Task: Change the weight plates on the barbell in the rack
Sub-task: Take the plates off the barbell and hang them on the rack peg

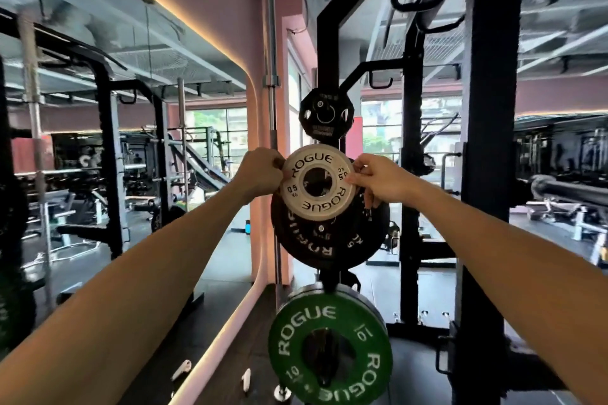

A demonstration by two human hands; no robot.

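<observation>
Both arms reach straight forward, forearms bare, converging on a white plate [318,182] marked 0.5 KG. Left hand [260,172] pinches the plate's left rim, thumb on the front face, fingers curled behind the edge. Right hand [378,179] pinches the right rim, thumb tip on the face near the 0.5 mark, other fingers wrapped behind and partly hidden. The plate sits upright between the fingertips, face toward the camera, hole lined up in front of a storage peg; whether it is on the peg or just off it cannot be told. Just behind and below the fingers hangs a black plate [332,240], partly covered by the white one. Above the fingers a smaller black plate [325,113] sits on an upper peg. Well below the hands a green plate [330,348] marked 10 hangs on the lowest peg. Right of the right hand stands the black rack [487,108] upright, and past it a barbell [572,189] end.
</observation>
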